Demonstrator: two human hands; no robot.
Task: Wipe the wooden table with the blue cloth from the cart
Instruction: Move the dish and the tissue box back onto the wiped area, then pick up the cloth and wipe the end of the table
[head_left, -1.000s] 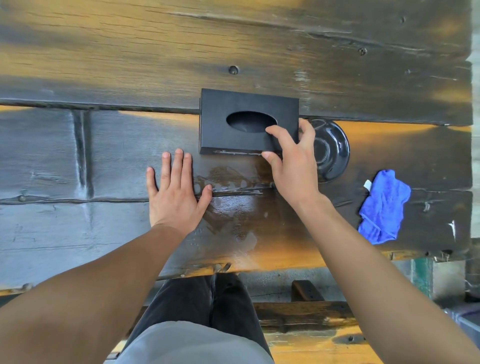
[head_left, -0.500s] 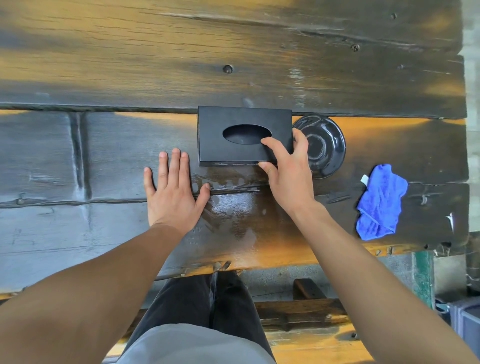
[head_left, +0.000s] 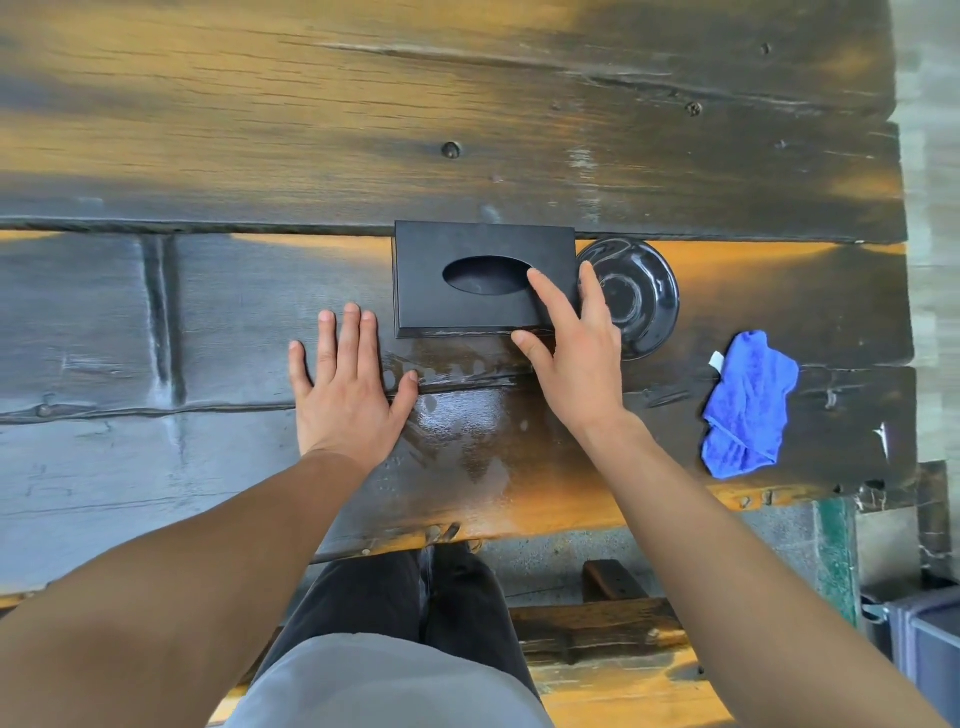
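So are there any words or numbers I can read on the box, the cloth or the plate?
None can be read.
Black tissue box: plain, no writing shows.
Blue cloth: its small white tag is too small to tell if anything is printed.
Black plate: only shiny reflections, no words.
Wooden table: just grain and bolt heads.

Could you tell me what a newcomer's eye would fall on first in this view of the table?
Probably the black tissue box at the middle of the dark wooden table, with the right hand on its right end and the left hand flat on the wood beside a wet, shiny patch. Next comes the crumpled blue cloth lying untouched near the table's right end, and the glossy black dish just right of the box.
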